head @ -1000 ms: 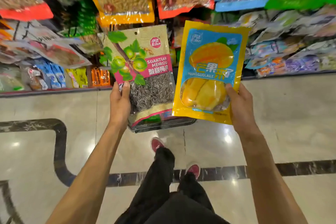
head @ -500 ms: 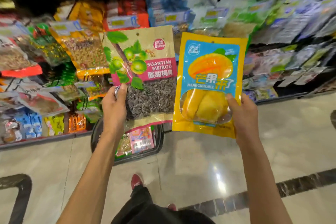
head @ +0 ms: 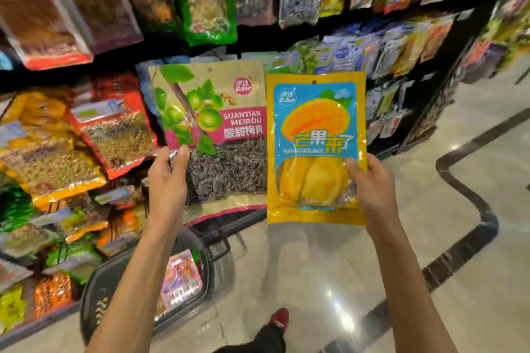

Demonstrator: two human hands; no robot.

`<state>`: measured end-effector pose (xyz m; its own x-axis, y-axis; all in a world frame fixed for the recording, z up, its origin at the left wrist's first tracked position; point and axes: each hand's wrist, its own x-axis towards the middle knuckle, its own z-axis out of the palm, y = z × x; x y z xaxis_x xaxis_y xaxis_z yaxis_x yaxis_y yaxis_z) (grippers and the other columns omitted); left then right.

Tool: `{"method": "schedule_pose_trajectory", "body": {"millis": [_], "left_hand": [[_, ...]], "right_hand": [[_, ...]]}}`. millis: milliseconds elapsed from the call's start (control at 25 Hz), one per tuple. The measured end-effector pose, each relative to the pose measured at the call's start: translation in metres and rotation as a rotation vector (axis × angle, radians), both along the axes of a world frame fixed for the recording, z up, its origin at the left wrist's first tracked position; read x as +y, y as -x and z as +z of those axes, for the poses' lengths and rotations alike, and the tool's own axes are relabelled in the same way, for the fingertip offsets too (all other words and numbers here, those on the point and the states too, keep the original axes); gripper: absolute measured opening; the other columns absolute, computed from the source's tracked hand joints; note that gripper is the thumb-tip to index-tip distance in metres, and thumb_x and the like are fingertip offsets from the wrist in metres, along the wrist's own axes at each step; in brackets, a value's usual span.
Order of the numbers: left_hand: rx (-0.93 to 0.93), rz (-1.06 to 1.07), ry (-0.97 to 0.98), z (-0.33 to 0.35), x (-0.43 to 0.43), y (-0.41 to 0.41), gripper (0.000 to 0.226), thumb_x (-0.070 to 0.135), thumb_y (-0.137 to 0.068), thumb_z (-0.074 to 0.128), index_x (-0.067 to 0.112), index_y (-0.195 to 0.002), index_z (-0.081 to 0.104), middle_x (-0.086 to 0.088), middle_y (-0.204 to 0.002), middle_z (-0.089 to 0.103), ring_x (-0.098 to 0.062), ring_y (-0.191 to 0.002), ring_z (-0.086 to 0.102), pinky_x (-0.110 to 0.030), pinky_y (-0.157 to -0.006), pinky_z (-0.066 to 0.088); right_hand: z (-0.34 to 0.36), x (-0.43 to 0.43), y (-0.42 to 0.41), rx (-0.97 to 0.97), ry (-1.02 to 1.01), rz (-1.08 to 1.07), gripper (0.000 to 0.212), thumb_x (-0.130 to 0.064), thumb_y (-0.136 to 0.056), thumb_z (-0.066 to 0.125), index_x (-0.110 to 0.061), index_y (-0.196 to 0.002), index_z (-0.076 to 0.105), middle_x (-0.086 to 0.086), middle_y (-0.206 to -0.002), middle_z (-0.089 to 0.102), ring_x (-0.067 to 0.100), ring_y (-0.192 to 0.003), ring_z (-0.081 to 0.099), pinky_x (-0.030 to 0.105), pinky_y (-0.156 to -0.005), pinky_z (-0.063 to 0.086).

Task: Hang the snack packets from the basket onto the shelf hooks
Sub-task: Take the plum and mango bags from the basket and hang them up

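My left hand [head: 167, 183] grips the lower left edge of a beige plum packet [head: 218, 135] printed with green fruit and a pink label. My right hand [head: 372, 189] grips the lower right edge of a yellow and blue mango packet [head: 315, 146]. Both packets are held upright, side by side, in front of the shelf, each with a small hang hole at the top. The dark basket [head: 97, 304] stands on the floor below my left arm, with a pink packet [head: 180, 278] inside it.
Rows of hanging snack packets [head: 200, 8] fill the black shelf [head: 430, 71] ahead and to the left, blurred. The shelf runs away to the right. Glossy marble floor [head: 315, 266] with a dark inlay band lies below. A red shoe [head: 279, 318] shows at the bottom.
The view has swung upward and right; higher shelf rows now fill the top. Both packets stay in my hands, side by side. The basket now shows lower left.
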<state>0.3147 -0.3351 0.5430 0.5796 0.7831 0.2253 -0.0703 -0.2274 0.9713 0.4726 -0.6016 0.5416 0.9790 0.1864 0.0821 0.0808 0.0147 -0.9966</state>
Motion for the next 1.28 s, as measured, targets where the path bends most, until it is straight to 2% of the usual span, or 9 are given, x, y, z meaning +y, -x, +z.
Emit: {"method": "schedule_pose_trajectory", "body": {"millis": [240, 360, 520, 680, 840, 960, 1080, 1200, 1280], "left_hand": [[-0.019, -0.041, -0.005, 0.023, -0.016, -0.084, 0.013, 0.032, -0.101, 0.051, 0.03, -0.104, 0.064, 0.012, -0.104, 0.067, 0.002, -0.094, 0.058, -0.02, -0.084, 0.043], [-0.051, -0.049, 0.003, 0.032, -0.025, -0.13, 0.017, 0.031, -0.101, 0.051, 0.024, -0.11, 0.064, 0.005, -0.109, 0.068, -0.006, -0.098, 0.061, -0.027, -0.087, 0.045], [-0.069, -0.058, 0.033, 0.043, -0.039, -0.191, 0.018, 0.029, -0.1, 0.052, 0.026, -0.114, 0.062, 0.016, -0.106, 0.068, 0.008, -0.094, 0.061, -0.006, -0.076, 0.043], [-0.023, -0.012, 0.003, 0.044, -0.04, -0.243, 0.024, 0.037, -0.099, 0.052, 0.024, -0.116, 0.063, 0.005, -0.111, 0.067, -0.01, -0.1, 0.06, -0.032, -0.088, 0.045], [-0.03, 0.028, 0.016, 0.046, -0.039, -0.293, 0.032, 0.04, -0.097, 0.054, 0.024, -0.124, 0.061, 0.007, -0.123, 0.065, -0.008, -0.115, 0.057, -0.033, -0.099, 0.043], [-0.043, 0.065, 0.016, 0.048, -0.04, -0.338, 0.042, 0.045, -0.095, 0.056, 0.023, -0.131, 0.058, 0.004, -0.13, 0.062, -0.013, -0.124, 0.054, -0.041, -0.109, 0.04], [-0.093, 0.083, 0.036, 0.056, -0.045, -0.389, 0.028, 0.036, -0.098, 0.055, 0.026, -0.123, 0.062, 0.01, -0.12, 0.067, -0.005, -0.116, 0.058, -0.033, -0.104, 0.043], [-0.09, 0.141, 0.059, 0.072, -0.054, -0.439, 0.013, 0.029, -0.099, 0.055, 0.038, -0.104, 0.062, 0.024, -0.102, 0.067, 0.014, -0.096, 0.059, -0.019, -0.09, 0.042], [-0.104, 0.178, 0.032, 0.081, -0.057, -0.471, 0.011, 0.029, -0.099, 0.055, 0.036, -0.101, 0.063, 0.023, -0.101, 0.066, 0.012, -0.094, 0.059, -0.023, -0.091, 0.045]], "right_hand": [[0.017, -0.021, -0.07, -0.055, -0.028, -0.044, 0.016, -0.016, -0.098, 0.057, -0.028, -0.099, 0.067, -0.013, -0.093, 0.073, 0.001, -0.082, 0.07, 0.02, -0.071, 0.058], [0.032, -0.031, -0.116, -0.069, -0.007, -0.043, 0.015, -0.018, -0.098, 0.057, -0.03, -0.097, 0.067, -0.014, -0.092, 0.073, 0.0, -0.083, 0.07, 0.018, -0.069, 0.057], [0.049, -0.051, -0.182, -0.104, -0.017, -0.093, 0.013, -0.018, -0.098, 0.056, -0.025, -0.101, 0.067, -0.011, -0.092, 0.072, -0.002, -0.076, 0.068, 0.015, -0.062, 0.055], [0.048, -0.063, -0.241, -0.083, -0.033, -0.12, 0.013, -0.02, -0.098, 0.057, -0.027, -0.097, 0.067, -0.004, -0.095, 0.072, 0.013, -0.086, 0.068, 0.029, -0.07, 0.058], [0.042, -0.064, -0.304, -0.096, -0.036, -0.072, 0.013, -0.02, -0.098, 0.057, -0.027, -0.097, 0.068, 0.008, -0.1, 0.071, 0.022, -0.086, 0.065, 0.042, -0.074, 0.055], [0.042, -0.058, -0.362, -0.112, -0.041, -0.035, 0.016, -0.019, -0.098, 0.057, -0.029, -0.093, 0.069, 0.005, -0.091, 0.069, 0.022, -0.083, 0.061, 0.04, -0.071, 0.052], [0.05, -0.051, -0.426, -0.132, -0.062, 0.011, 0.021, -0.019, -0.098, 0.057, -0.031, -0.088, 0.071, -0.002, -0.081, 0.065, 0.018, -0.077, 0.056, 0.029, -0.063, 0.05], [0.06, -0.05, -0.485, -0.154, -0.044, 0.08, 0.018, -0.023, -0.099, 0.057, -0.031, -0.091, 0.071, -0.005, -0.085, 0.07, 0.017, -0.08, 0.061, 0.039, -0.071, 0.053], [0.067, -0.05, -0.521, -0.167, -0.028, 0.111, 0.015, -0.026, -0.099, 0.057, -0.03, -0.093, 0.07, 0.001, -0.089, 0.071, 0.016, -0.081, 0.063, 0.04, -0.072, 0.053]]}}
